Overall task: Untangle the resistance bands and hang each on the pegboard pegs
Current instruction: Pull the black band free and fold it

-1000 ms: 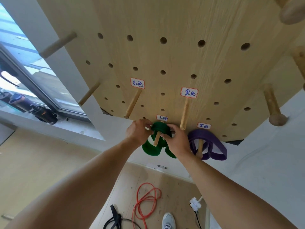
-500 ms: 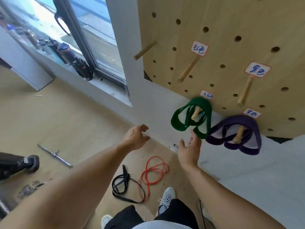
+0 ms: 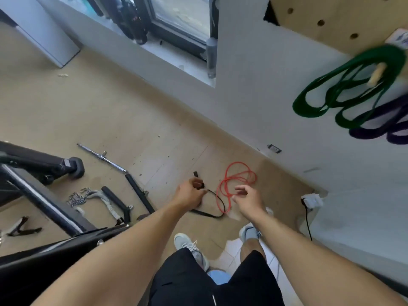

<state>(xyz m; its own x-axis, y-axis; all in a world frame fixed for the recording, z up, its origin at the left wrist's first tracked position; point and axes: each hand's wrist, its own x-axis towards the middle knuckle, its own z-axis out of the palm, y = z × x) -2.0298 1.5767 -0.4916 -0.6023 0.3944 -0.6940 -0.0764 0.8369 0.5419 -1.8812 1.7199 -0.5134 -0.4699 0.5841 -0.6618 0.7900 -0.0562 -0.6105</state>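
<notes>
A green band (image 3: 353,85) hangs in loops on a wooden peg (image 3: 378,74) of the pegboard (image 3: 331,18) at the top right. Just below it hangs a purple band (image 3: 386,127), partly cut off by the frame edge. On the floor lie a red band (image 3: 236,182) in loose loops and a black band (image 3: 212,215) crossing under it. My left hand (image 3: 189,193), fingers loosely curled, is stretched down over the black band's upper end and covers part of it. My right hand (image 3: 249,199) is spread and holds nothing, beside the red band.
A steel bar (image 3: 106,156), a chain with cable handles (image 3: 95,199) and a black machine frame (image 3: 44,168) lie on the floor to the left. A white power strip (image 3: 311,200) with its black cord sits by the wall at the right. My shoes (image 3: 192,246) stand below the bands.
Both hands let go of the green band on its peg and dropped toward the floor. The view swung down from the pegboard to the red and black bands.
</notes>
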